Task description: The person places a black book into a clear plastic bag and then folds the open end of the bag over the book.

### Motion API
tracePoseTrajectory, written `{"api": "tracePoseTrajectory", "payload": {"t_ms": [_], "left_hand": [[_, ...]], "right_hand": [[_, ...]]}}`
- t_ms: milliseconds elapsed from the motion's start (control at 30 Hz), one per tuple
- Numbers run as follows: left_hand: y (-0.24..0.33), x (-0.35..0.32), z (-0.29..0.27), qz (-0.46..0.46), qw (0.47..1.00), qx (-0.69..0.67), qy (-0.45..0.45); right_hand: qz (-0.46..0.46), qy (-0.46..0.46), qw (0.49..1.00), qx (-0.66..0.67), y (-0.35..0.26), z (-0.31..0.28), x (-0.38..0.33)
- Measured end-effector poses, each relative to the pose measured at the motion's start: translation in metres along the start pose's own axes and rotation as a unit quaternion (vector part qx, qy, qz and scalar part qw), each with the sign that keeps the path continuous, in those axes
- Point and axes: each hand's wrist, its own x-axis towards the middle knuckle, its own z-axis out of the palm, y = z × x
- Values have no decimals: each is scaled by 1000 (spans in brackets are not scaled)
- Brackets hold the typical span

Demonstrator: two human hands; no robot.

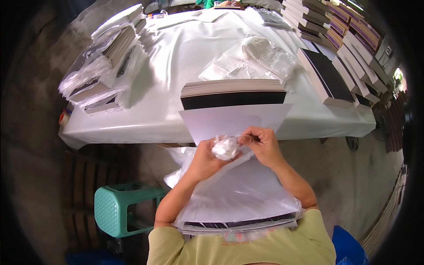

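My left hand (207,158) is wrapped round a crumpled wad of clear plastic (225,148). My right hand (263,143) pinches the edge of the same plastic beside it, thumb and fingertips together. Below my hands, against my torso, lies a clear plastic bag (247,198) over a flat pale thing with dark stripes at its near edge. Just beyond my hands, a white sheet (234,119) leans at the table's front edge. Behind that sheet stands a stack of pale boards (232,87) with a black face toward me.
Plastic-wrapped stacks (110,66) stand on the left of the white-covered table (168,84). Loose clear bags (260,57) lie at the middle back. Thick black-topped blocks (327,75) are piled on the right. A green stool (110,212) sits at lower left; another person's hands (227,3) show at the far edge.
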Motion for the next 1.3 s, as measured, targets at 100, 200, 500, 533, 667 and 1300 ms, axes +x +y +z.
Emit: {"api": "tracePoseTrajectory", "payload": {"t_ms": [100,200,500,533,667,1300], "left_hand": [[-4,-6,-11,-22,986,-65,-150],[-9,-9,-28,32,947,-103,-303],[-7,-16,-59,274,891,-118,-341],[-9,-14,-61,289,868,-125,-384],[-80,-11,-54,232,732,-480,-424],[-86,-14,-62,3,993,-74,-97]], "right_hand": [[32,11,999,3,7,-13,-4],[62,141,962,227,9,-26,1],[27,66,863,500,19,-94,-22],[19,47,847,530,23,-95,-21],[78,-48,920,380,33,-54,-44],[-112,-167,780,593,18,-54,-32]]}}
